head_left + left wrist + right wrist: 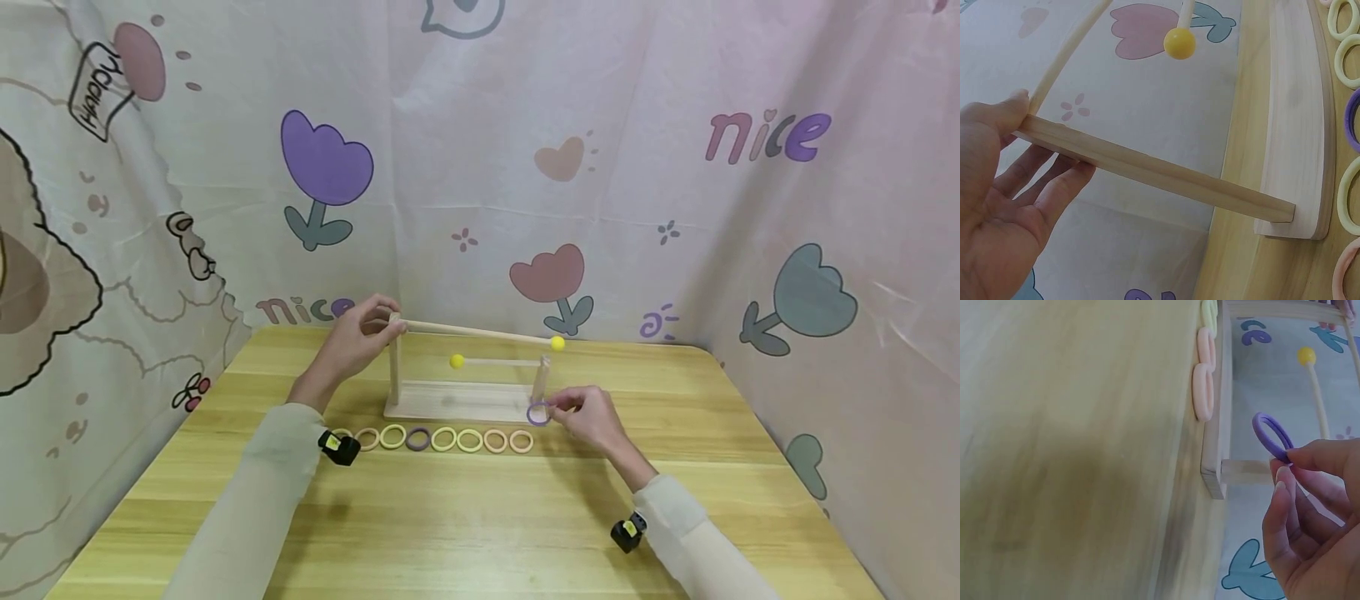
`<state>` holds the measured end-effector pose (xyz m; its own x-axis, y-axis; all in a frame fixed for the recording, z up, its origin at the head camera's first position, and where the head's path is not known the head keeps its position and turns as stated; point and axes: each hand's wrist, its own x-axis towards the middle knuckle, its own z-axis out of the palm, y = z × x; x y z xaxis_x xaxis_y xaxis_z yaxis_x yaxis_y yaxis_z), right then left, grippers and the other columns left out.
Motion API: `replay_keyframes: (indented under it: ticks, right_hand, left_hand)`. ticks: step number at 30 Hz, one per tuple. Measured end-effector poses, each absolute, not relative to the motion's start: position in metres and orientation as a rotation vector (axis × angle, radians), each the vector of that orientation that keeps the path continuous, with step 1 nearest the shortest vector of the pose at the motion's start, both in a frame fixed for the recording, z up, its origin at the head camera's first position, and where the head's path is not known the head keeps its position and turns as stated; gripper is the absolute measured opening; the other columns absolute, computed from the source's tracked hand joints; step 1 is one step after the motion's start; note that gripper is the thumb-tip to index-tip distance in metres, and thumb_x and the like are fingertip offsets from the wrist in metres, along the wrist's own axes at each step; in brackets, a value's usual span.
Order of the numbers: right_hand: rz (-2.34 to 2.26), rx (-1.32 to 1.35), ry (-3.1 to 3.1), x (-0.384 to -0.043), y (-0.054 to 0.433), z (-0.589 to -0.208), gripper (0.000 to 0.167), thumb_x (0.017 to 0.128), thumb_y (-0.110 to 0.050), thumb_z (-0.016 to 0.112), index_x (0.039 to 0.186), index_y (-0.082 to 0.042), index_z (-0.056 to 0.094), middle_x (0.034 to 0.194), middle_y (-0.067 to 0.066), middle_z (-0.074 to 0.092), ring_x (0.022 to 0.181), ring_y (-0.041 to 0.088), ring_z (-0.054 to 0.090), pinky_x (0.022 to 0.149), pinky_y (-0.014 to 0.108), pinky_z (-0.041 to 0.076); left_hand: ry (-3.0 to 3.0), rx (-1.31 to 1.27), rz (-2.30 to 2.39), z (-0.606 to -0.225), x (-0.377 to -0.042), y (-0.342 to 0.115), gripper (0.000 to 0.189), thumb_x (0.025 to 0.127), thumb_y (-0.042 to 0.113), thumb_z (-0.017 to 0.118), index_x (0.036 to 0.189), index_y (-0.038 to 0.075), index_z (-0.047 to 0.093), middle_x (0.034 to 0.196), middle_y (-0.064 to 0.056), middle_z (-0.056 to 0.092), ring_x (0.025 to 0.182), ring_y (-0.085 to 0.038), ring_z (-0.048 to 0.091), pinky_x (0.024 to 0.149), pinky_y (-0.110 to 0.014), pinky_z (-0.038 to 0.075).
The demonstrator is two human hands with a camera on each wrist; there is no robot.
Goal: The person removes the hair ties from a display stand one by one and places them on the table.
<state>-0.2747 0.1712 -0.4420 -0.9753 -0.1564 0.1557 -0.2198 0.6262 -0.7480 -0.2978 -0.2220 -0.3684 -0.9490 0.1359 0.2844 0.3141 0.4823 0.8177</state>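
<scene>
A wooden stand (465,402) has a tall post at its left end and a short post at its right, each bearing a sideways rod tipped with a yellow ball. At the top of the tall post (1147,167), my left hand (352,340) holds on, thumb over the rod's base and fingers beneath the wood. Between thumb and fingertips, my right hand (591,418) pinches a purple ring (1261,431), raised beside the short post (540,380). The upper rod (480,332) slopes down to the right; the lower rod (498,362) points left.
In front of the base lies a row of several rings, pale yellow, pink and one purple (418,450). My left sleeve's wrist camera (341,448) overlaps the row's left end. A printed cloth (465,167) hangs behind the wooden table (450,533).
</scene>
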Motion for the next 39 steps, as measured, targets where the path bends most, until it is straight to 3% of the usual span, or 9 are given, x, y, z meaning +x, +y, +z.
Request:
replay_keyframes:
  ticks: [9,20,39]
  right_hand:
    - [1.341,0.284,-2.838,-0.272,0.177,-0.45,0.009,0.086,-0.002,0.076,0.094,-0.004,0.081,0.085,0.01,0.078,0.061,0.011,0.058,0.046,0.021,0.042]
    - [1.368,0.233,-2.927,-0.272,0.181,-0.459,0.011,0.086,-0.001,0.075,0.096,-0.003,0.08,0.078,0.007,0.074,0.051,0.01,0.056,0.046,0.018,0.045]
    - [1.296,0.284,-3.002,-0.276,0.188,-0.463,0.008,0.085,-0.003,0.078,0.092,-0.007,0.081,0.074,0.003,0.073,0.052,0.01,0.057,0.047,0.018,0.045]
  left_hand:
    - [-2.518,-0.445,-1.453,-0.369,-0.299,-0.223,0.03,0.102,0.029,0.067,0.123,0.011,0.057,0.122,-0.021,0.07,0.12,-0.042,0.069,0.102,-0.059,0.054]
    - [-2.525,-0.428,-1.499,-0.367,-0.297,-0.222,0.032,0.102,0.027,0.067,0.127,0.01,0.056,0.127,-0.022,0.068,0.123,-0.044,0.066,0.103,-0.059,0.053]
    - [-2.514,-0.439,-1.494,-0.366,-0.297,-0.221,0.032,0.102,0.029,0.067,0.124,0.009,0.057,0.124,-0.022,0.069,0.123,-0.043,0.067,0.105,-0.059,0.052]
